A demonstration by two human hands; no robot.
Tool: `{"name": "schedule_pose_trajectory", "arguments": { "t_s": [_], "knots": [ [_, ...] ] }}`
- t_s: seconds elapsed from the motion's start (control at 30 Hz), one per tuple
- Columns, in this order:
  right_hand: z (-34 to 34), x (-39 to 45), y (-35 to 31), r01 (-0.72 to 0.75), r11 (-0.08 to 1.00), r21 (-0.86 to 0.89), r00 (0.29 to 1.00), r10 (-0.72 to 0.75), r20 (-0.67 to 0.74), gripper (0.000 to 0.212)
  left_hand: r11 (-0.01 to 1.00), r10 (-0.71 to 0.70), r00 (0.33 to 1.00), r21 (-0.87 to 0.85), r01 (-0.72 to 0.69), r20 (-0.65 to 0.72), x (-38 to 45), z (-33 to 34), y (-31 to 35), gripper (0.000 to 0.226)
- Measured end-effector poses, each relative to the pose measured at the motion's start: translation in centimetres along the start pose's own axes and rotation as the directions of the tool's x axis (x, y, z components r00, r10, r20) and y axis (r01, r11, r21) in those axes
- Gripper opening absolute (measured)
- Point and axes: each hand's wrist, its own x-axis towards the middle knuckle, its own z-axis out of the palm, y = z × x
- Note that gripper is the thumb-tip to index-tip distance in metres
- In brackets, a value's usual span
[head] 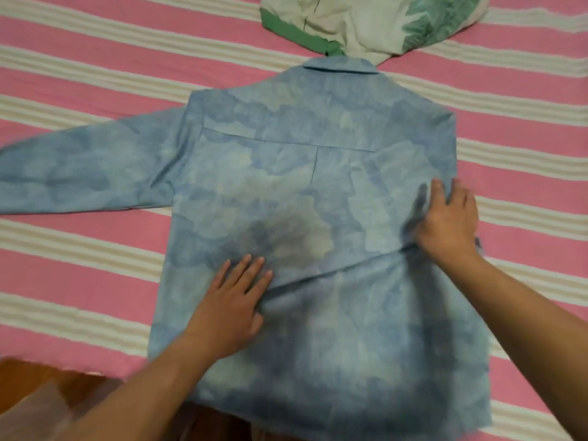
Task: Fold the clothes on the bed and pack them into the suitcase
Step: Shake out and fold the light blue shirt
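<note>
Your blue mottled shirt (pixel 286 173) lies back-up across the middle of the bed (pixel 79 272), collar (pixel 340 65) pointing toward the far edge and hem hanging at the near edge, where a strip of brown floor (pixel 41 386) shows at the near left corner. One sleeve (pixel 82 173) stretches out flat toward the bed's left edge; the other side has been folded in over the back, its folded edge running down the right side of the shirt. Your left hand (pixel 229 307) rests palm-down on the lower middle of the shirt, fingers straight and slightly spread, holding nothing, pressing the cloth just beside a diagonal crease. Your right hand (pixel 448 221) lies on the folded-in right part near the shirt's right edge, palm down, fingers reaching forward over the cloth; motion blur there means you cannot tell whether the fingertips only press or pinch the fabric. Beyond the collar, touching it, a second garment (pixel 366 20), white with green trim and a green leaf print, sits bunched at the far edge of the bed. The bed's cover is pink with cream stripes.
</note>
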Motion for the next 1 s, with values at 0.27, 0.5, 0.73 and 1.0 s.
{"name": "schedule_pose_trajectory", "arguments": {
  "t_s": [0.27,0.5,0.73,1.0],
  "knots": [
    [5.5,-2.3,-18.1,0.536,0.843,-0.033,0.843,-0.534,0.065,0.070,0.961,-0.138,0.957,-0.200,0.192,0.257,2.8,-0.6,-1.8,0.088],
    [4.5,-3.3,-25.9,0.575,0.818,0.022,0.818,-0.576,0.009,0.068,-0.147,-0.953,0.198,-0.922,0.358,0.229,-2.8,-6.1,-22.6,0.021],
    [6.6,-2.3,-35.7,0.469,0.883,-0.017,0.852,-0.447,0.272,0.091,-0.650,-0.760,0.151,-0.734,-0.199,0.632,-7.4,-3.9,-44.4,0.036],
    [-5.7,-1.1,-37.6,-0.220,0.730,0.647,0.693,-0.350,0.630,0.067,-0.283,-0.953,0.235,-0.831,-0.479,0.189,-3.4,-13.8,-41.1,0.037]
  ]
}}
